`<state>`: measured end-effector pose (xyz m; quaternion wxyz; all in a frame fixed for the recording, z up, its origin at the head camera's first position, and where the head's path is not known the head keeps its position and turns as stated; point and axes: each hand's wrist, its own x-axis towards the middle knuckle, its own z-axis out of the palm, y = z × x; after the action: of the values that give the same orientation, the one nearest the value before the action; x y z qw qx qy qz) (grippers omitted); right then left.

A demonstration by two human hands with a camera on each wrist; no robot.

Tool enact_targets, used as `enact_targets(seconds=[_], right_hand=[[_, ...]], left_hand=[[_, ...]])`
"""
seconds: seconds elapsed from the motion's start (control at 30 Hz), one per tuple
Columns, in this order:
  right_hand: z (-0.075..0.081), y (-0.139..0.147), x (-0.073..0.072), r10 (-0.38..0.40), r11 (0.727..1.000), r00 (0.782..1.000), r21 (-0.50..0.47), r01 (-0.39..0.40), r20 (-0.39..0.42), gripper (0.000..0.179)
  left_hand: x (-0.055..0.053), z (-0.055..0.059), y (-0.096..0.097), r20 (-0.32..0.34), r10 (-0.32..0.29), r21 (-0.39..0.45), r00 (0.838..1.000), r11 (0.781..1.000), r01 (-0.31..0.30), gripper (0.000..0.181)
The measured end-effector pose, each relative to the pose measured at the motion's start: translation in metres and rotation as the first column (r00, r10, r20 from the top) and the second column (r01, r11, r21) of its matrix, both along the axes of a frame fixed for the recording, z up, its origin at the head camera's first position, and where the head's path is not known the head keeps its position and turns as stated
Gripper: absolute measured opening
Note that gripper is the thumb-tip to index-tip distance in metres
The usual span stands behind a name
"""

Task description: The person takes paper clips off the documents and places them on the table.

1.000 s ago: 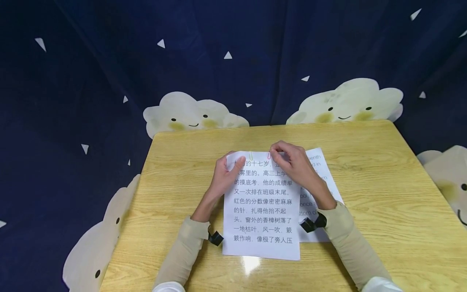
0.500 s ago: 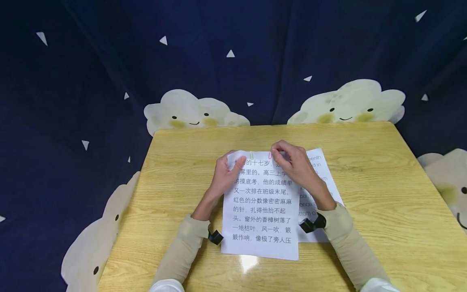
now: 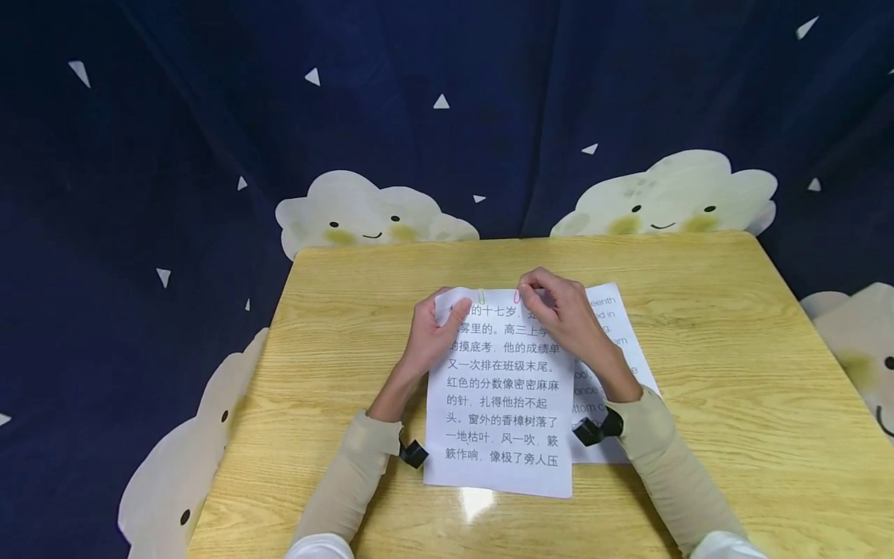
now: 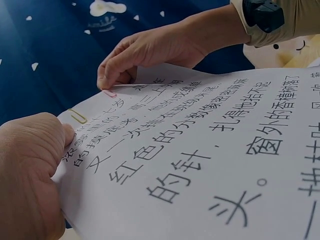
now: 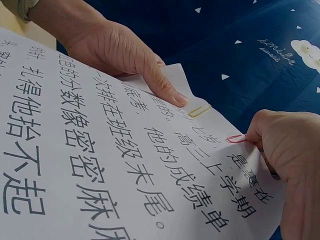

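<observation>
Pink clip (image 5: 236, 137), end in right hand's (image 3: 562, 310) pinch, printed sheet (image 3: 500, 396) in left hand's (image 3: 433, 334) grip

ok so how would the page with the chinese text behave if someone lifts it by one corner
Probably floppy: the Chinese-text page bends near its top edge in the right wrist view. It is likely light, being thin paper. The yellow paperclip on its top edge would probably travel with it.
</observation>
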<state>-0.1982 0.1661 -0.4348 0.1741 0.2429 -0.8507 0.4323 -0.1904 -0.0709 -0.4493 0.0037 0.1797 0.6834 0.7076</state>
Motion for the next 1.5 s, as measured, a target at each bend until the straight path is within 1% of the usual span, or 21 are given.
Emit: enact_targets(seconds=[0.23,0.37,0.6,0.8,0.93,1.03,1.23,1.5], right_hand=[[0.001,0.000,0.001,-0.007,1.000,1.000,-0.002,0.007,0.000,0.011],[0.001,-0.001,0.001,-0.009,1.000,1.000,-0.004,0.009,-0.009,0.011],[0.000,-0.002,0.001,-0.010,1.000,1.000,-0.010,0.009,-0.014,0.011],[0.002,-0.001,0.001,-0.020,0.999,0.999,-0.031,0.019,-0.044,0.010],[0.006,0.004,0.000,-0.024,0.997,0.996,-0.068,0.018,-0.082,0.008],[0.007,0.006,-0.002,-0.019,0.997,0.996,-0.076,0.012,-0.087,0.007],[0.007,0.007,-0.003,-0.004,0.998,1.000,-0.065,0.002,-0.028,0.008],[0.006,0.007,-0.001,-0.018,0.999,1.000,-0.050,0.018,0.003,0.011]], left_hand=[[0.000,0.001,0.000,-0.022,0.010,-0.015,1.000,1.000,-0.010,0.016],[0.000,0.002,0.000,-0.021,0.010,-0.019,1.000,1.000,-0.011,0.016],[-0.014,-0.027,0.001,-0.065,0.039,-0.026,0.997,0.999,-0.041,0.023],[-0.014,-0.023,0.002,-0.039,0.042,-0.022,0.998,0.999,-0.043,0.022],[-0.007,-0.010,0.002,-0.046,0.029,-0.027,0.999,0.999,-0.030,0.018],[-0.001,-0.001,0.002,-0.046,0.024,-0.034,0.999,0.999,-0.026,0.017],[0.002,-0.001,0.002,-0.030,0.037,-0.023,0.999,0.999,-0.038,0.016],[0.000,-0.002,0.003,-0.043,0.021,-0.023,0.999,0.999,-0.022,0.017]])
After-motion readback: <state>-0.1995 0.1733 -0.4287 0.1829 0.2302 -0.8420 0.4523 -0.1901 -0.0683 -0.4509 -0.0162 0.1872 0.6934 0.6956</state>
